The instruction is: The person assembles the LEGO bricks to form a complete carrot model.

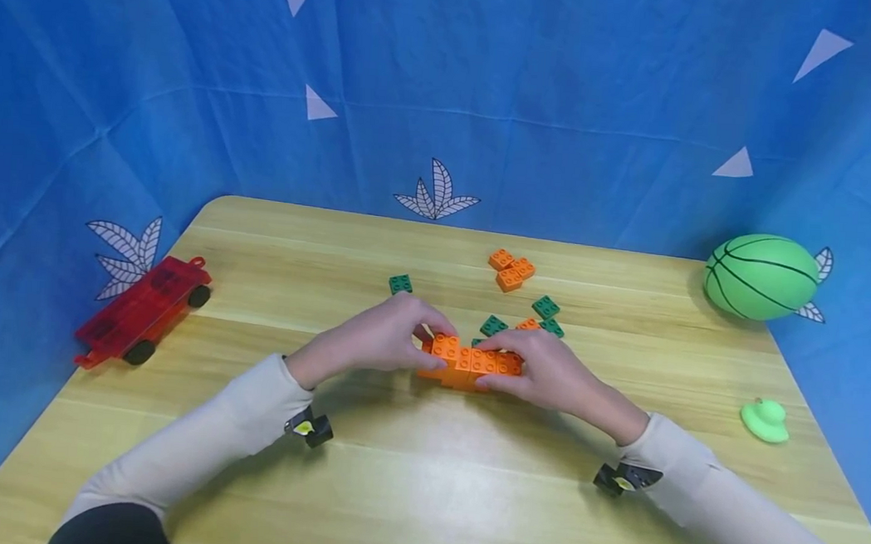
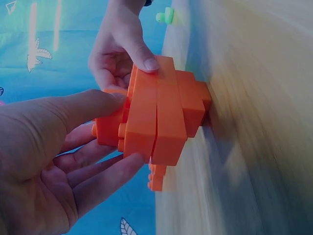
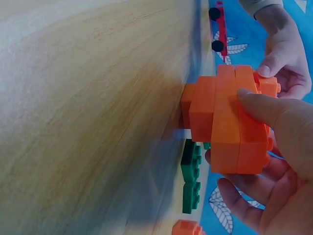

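An orange brick assembly (image 1: 466, 380) stands on the table between both hands, built of several stacked layers that narrow toward the bottom. My left hand (image 1: 396, 334) pinches an orange brick (image 2: 108, 128) at the left end of its top, thumb on the near side and fingers on the far side. At the other end, my right hand (image 1: 542, 370) grips the upper layers, its thumb pressed on the near face. In the right wrist view the right fingers curl behind the assembly (image 3: 227, 132). Part of its far side is hidden by the hands.
Loose green bricks (image 1: 546, 307) and orange bricks (image 1: 510, 278) lie behind the assembly, with another green brick (image 1: 401, 283) farther left. A red wheeled toy wagon (image 1: 145, 308) stands at the left edge. On the right are a green ball (image 1: 760, 277) and a green toy duck (image 1: 765, 420).
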Demonstrator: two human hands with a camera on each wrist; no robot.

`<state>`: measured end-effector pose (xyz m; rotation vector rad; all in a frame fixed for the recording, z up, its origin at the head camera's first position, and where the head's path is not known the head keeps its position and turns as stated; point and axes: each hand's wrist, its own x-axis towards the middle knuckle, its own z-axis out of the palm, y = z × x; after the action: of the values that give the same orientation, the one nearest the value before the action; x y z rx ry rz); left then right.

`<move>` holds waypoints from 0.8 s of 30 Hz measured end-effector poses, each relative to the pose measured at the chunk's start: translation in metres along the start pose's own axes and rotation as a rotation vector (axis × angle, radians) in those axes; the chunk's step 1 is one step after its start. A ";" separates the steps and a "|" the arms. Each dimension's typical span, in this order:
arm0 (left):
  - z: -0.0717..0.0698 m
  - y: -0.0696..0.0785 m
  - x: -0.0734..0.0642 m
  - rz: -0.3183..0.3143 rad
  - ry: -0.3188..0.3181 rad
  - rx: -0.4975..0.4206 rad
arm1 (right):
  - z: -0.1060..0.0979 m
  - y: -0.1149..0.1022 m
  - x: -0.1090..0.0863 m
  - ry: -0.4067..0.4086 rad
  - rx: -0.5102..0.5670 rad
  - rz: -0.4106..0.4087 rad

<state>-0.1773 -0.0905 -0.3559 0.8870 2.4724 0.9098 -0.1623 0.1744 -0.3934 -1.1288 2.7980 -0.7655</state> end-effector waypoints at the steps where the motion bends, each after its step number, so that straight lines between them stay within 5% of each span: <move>1: 0.000 0.000 0.000 0.002 0.006 0.000 | 0.000 0.000 0.000 0.003 -0.008 -0.003; 9: 0.001 0.000 -0.002 0.003 0.022 0.008 | 0.001 0.001 0.000 0.015 -0.027 -0.039; 18: 0.001 -0.001 -0.003 0.041 0.028 0.043 | 0.006 0.004 -0.001 0.048 0.031 -0.201; 24: 0.002 -0.001 -0.003 0.024 0.024 0.040 | 0.007 0.005 -0.002 0.055 0.048 -0.207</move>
<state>-0.1746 -0.0919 -0.3575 0.9259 2.5134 0.8873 -0.1633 0.1760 -0.4018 -1.4264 2.7184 -0.8865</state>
